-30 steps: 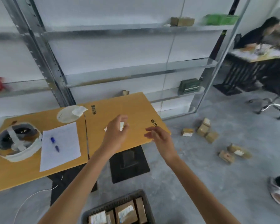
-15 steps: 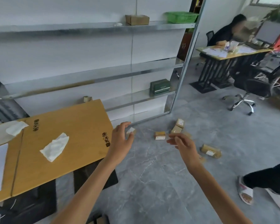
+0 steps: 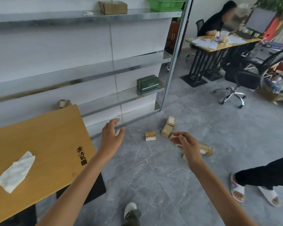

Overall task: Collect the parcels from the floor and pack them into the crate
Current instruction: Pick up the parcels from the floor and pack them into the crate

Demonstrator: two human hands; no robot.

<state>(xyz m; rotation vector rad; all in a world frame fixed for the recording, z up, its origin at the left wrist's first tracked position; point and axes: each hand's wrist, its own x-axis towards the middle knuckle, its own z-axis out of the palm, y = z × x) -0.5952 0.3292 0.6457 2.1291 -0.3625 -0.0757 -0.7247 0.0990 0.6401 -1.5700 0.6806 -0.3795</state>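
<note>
Both your hands are raised above the grey floor (image 3: pixel 153 176) and touch no parcel. Your right hand (image 3: pixel 187 144) is released, its fingers loosely curled around nothing. Your left hand (image 3: pixel 112 136) is half-curled beside the corner of the bench (image 3: pixel 47 136). A small white scrap (image 3: pixel 117 132) shows between its thumb and fingers, but I cannot tell whether you are pinching it. The brown parcels (image 3: pixel 167 130) lie scattered on the floor beyond your hands, near the foot of the metal shelf rack (image 3: pixel 175 54). One small parcel (image 3: pixel 150 136) appears between your two hands. A longer parcel (image 3: pixel 206 149) lies just to the right of your right hand, partly hidden by it. A crumpled tissue (image 3: pixel 15 172) lies on the bench.
</note>
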